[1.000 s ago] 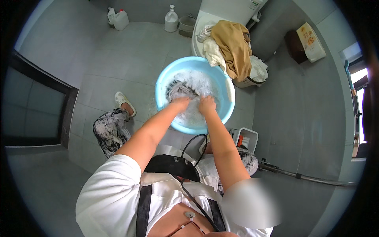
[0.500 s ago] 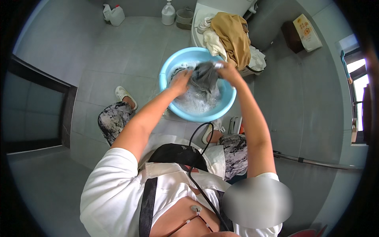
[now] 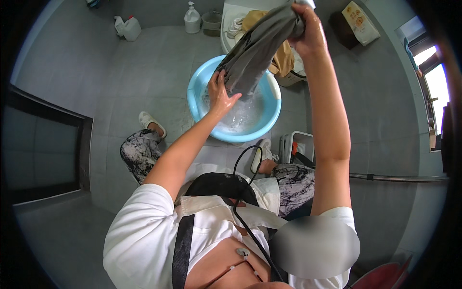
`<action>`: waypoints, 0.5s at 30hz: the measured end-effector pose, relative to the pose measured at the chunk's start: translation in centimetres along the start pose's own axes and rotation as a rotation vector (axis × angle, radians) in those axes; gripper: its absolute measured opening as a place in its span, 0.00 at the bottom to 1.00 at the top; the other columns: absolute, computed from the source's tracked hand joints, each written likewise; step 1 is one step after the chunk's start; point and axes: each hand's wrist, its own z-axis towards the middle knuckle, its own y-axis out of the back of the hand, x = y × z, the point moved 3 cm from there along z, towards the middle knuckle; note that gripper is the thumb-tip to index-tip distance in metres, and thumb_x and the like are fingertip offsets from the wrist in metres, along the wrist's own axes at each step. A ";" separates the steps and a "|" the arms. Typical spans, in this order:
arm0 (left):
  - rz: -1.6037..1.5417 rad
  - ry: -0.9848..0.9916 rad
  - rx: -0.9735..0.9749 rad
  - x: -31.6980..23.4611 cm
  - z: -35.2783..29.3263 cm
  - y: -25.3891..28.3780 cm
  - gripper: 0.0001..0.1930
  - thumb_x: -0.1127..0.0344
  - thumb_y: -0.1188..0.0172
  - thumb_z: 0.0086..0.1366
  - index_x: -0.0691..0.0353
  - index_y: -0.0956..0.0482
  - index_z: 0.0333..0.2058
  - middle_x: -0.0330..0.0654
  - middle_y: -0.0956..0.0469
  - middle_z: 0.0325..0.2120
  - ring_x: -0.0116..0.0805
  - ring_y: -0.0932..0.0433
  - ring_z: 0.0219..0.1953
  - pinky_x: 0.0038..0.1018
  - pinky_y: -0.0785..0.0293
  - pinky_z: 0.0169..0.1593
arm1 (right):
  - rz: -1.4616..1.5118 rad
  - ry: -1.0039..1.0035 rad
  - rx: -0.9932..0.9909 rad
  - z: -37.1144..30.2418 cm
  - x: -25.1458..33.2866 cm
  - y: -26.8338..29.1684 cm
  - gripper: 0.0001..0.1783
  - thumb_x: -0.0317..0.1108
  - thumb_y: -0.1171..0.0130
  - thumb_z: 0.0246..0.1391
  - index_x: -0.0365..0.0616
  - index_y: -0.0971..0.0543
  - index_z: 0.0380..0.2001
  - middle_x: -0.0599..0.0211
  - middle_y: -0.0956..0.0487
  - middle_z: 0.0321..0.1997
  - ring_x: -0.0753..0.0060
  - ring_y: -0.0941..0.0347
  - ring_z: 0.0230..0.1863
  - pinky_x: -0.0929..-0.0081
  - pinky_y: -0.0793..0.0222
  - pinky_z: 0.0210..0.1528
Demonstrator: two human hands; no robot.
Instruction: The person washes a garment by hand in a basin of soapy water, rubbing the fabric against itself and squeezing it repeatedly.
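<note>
A wet grey garment is stretched on a slant above a light blue basin. My right hand, raised at the upper right, is closed around its upper end. The garment's lower end hangs down into the basin, over sudsy water. Against that lower part rests my left hand, with the thumb spread away from the fingers. It touches the cloth without a visible grip.
Behind the basin, tan cloth and white cloth lie by a white toilet. A pump bottle and a grey bucket stand at the back. A white jug is farther left; a metal pole crosses at right.
My right hand has lifted the grey garment up and to the right, out of the basin, and it now hangs stretched. My left hand stays low against the cloth.
</note>
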 end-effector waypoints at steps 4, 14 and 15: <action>-0.055 -0.019 -0.074 0.8 -1.0 2.2 0.41 0.69 0.38 0.39 0.64 0.50 0.53 0.56 0.51 0.51 0.52 0.50 0.54 0.40 0.51 0.56 | 0.108 0.065 0.154 0.5 3.0 -2.1 0.07 0.35 0.51 0.45 0.43 0.28 0.25 0.66 0.24 0.22 0.70 0.27 0.23 0.73 0.28 0.27; -0.303 0.502 0.613 6.3 -0.2 -4.0 0.32 0.69 0.42 0.43 0.59 0.40 0.51 0.52 0.45 0.53 0.43 0.46 0.56 0.29 0.48 0.54 | 0.078 -0.006 0.115 -0.1 0.5 -1.9 0.11 0.37 0.47 0.43 0.43 0.28 0.29 0.68 0.25 0.25 0.73 0.28 0.27 0.73 0.31 0.31; -0.520 0.616 0.661 5.9 0.2 -4.2 0.28 0.69 0.43 0.44 0.61 0.36 0.48 0.52 0.43 0.52 0.43 0.44 0.55 0.28 0.45 0.52 | 0.061 -0.014 0.057 -0.3 -0.1 -1.1 0.11 0.37 0.46 0.42 0.44 0.28 0.29 0.70 0.26 0.26 0.75 0.29 0.27 0.75 0.33 0.31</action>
